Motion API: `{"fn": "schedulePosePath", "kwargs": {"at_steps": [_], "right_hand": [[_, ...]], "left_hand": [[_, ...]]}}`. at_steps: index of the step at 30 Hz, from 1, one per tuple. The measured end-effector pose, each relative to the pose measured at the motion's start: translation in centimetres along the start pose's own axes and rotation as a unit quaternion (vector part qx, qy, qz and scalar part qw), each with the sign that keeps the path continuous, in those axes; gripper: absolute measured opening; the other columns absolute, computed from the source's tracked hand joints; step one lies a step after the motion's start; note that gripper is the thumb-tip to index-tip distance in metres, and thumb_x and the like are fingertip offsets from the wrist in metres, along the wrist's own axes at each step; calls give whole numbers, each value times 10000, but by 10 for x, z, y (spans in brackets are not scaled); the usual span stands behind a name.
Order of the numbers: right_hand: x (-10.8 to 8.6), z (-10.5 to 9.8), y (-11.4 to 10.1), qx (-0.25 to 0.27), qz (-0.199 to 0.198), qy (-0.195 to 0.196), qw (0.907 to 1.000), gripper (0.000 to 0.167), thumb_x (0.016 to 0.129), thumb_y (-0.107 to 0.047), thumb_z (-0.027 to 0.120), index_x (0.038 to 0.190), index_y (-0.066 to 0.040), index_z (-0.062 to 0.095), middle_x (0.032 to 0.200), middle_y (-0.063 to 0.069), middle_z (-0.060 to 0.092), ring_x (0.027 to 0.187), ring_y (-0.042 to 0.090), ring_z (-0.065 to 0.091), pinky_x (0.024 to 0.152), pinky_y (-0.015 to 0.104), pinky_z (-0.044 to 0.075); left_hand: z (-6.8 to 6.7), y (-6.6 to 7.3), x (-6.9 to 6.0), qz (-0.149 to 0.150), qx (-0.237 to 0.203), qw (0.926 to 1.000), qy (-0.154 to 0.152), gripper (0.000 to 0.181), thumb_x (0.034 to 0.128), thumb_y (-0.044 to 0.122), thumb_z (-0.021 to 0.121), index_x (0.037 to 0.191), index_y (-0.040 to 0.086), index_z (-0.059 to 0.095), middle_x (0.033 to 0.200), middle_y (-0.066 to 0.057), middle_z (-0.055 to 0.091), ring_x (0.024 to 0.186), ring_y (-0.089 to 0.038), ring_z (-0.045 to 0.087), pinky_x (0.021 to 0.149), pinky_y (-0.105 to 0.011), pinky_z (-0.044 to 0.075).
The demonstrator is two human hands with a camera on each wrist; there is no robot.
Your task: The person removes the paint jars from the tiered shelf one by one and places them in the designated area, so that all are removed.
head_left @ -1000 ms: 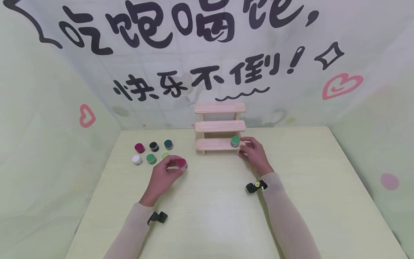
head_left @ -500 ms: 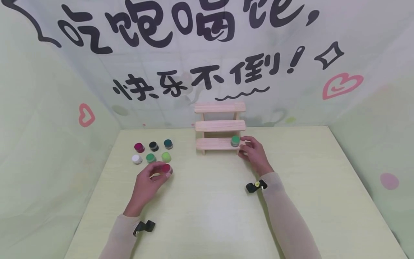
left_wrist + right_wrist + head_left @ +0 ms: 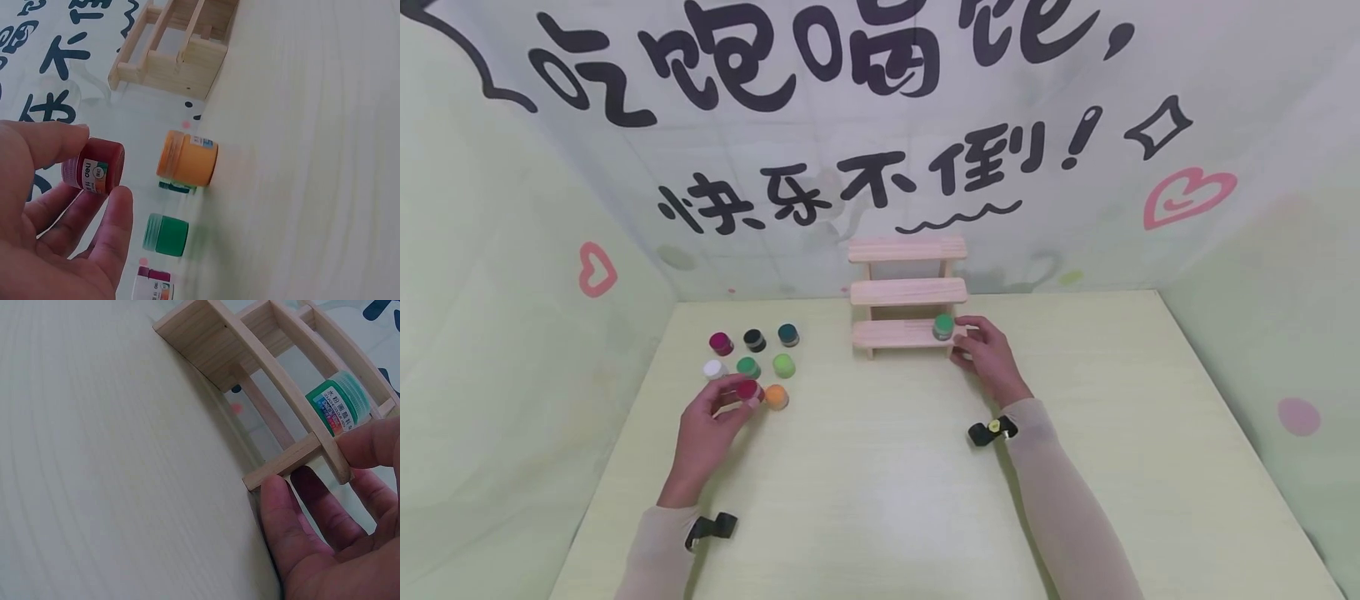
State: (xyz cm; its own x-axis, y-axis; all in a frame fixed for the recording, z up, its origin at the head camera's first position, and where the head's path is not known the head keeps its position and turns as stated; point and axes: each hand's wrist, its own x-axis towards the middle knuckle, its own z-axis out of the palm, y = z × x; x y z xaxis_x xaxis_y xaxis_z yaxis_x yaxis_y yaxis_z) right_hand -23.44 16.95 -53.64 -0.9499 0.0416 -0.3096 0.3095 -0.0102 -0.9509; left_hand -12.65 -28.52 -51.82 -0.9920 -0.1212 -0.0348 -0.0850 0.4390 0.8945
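Note:
My left hand (image 3: 703, 433) pinches a small dark red paint jar (image 3: 103, 165) between thumb and fingers, held above the table. Just right of it in the head view stands an orange paint jar (image 3: 777, 397). At the right end of a three-step wooden stand (image 3: 910, 291), my right hand (image 3: 992, 358) grips the lowest step, with fingers on the step's end and its leg (image 3: 287, 464). Near those fingers a green paint jar (image 3: 339, 403) stands on that step. The stand's upper two steps hold no jars.
Left of the stand, several paint jars stand in rows: crimson (image 3: 721, 343), black (image 3: 755, 340), teal (image 3: 788, 335), white (image 3: 715, 370), green (image 3: 748, 367) and light green (image 3: 784, 365). A printed cloth (image 3: 820, 125) hangs behind the table (image 3: 880, 500).
My left hand has moved left with the dark red jar, past the light green jar, and the orange jar has come into sight. My right hand has stayed at the stand.

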Motion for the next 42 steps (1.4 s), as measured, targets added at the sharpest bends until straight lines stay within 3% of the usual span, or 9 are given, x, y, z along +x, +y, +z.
{"fn": "schedulePosePath", "kwargs": {"at_steps": [4,10,21,25,34,42], "right_hand": [[0,0,-1,59,-22,10,10000,387,1040,-103,625,1421,-157,583,1170,98,602,1094,241,687,921,304,642],[1,0,0,-19,14,-1,10000,400,1045,-106,621,1438,-159,573,1200,104,630,1105,255,700,938,313,638],[1,1,0,-14,23,49,10000,394,1044,-105,622,1431,-158,579,1181,105,597,1092,252,696,915,298,642],[1,1,1,17,14,52,10000,398,1041,-96,620,1432,-150,576,1199,109,607,1084,246,700,908,295,643],[2,1,2,17,20,14,10000,390,1048,-116,625,1432,-161,576,1217,110,570,1115,250,690,929,297,638],[3,0,2,16,24,-12,10000,385,1050,-127,628,1430,-165,578,1183,90,588,1096,237,695,939,300,635]], "left_hand": [[-7,-7,8,-250,72,9996,114,503,976,424,767,1410,212,627,1360,-39,666,1175,-67,648,892,-90,557],[-15,-17,17,-582,195,9980,120,566,974,426,769,1449,173,594,1418,-86,634,1290,-223,610,880,-32,510],[-20,-37,28,-551,648,9963,-93,549,975,406,774,1426,146,602,1359,-108,687,1255,-237,613,898,-38,464],[-20,-40,29,-512,719,9959,-191,526,980,379,774,1410,124,611,1364,-136,685,1262,-268,629,914,-69,465],[-20,-39,31,-724,836,9932,-362,528,975,414,771,1393,132,616,1361,-142,684,1248,-292,664,937,-150,495],[-20,-35,29,-838,895,9919,-346,588,968,444,768,1433,132,587,1376,-154,665,1262,-316,647,1048,-375,536]]}}
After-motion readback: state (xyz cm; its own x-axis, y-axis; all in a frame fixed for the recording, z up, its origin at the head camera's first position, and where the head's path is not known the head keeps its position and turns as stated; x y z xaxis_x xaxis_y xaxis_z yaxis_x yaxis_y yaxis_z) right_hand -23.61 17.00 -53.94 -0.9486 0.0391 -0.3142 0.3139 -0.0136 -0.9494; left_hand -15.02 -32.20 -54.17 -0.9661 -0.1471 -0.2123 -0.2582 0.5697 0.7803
